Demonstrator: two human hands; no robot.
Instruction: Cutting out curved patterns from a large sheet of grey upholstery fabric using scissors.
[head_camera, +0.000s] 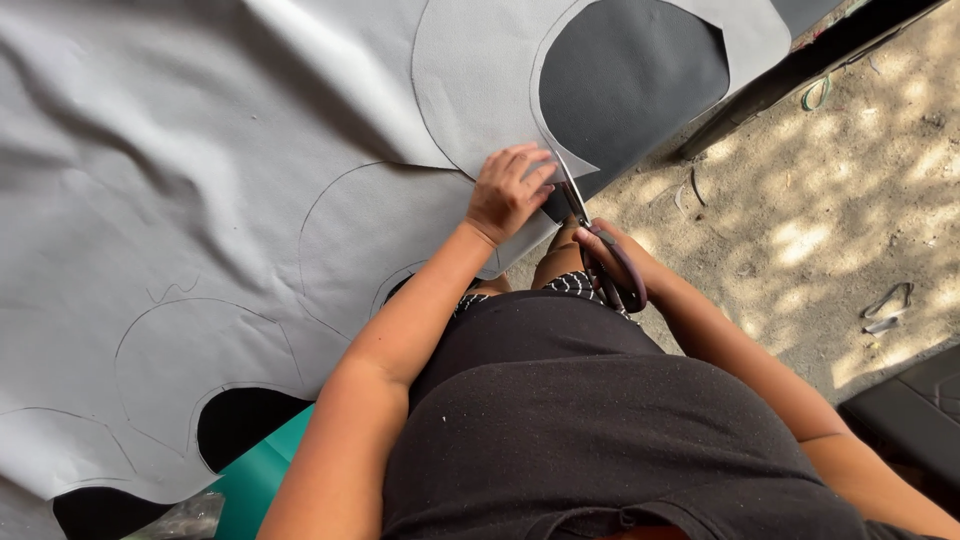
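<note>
Cutting: scissors (585, 225) are slicing the grey sheet (200, 150).
Left hand (508, 190): lying flat, fingers spread, pressing the sheet beside the blades.
Right hand (612, 262): gripping scissor handles, closed.

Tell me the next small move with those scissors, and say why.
Probably close the scissors in one short snip along the drawn curve. The right hand holds them with the blades at the edge of the grey sheet, right beside the left hand, which presses the sheet flat next to the pencilled line; the cut there looks unfinished.
</note>
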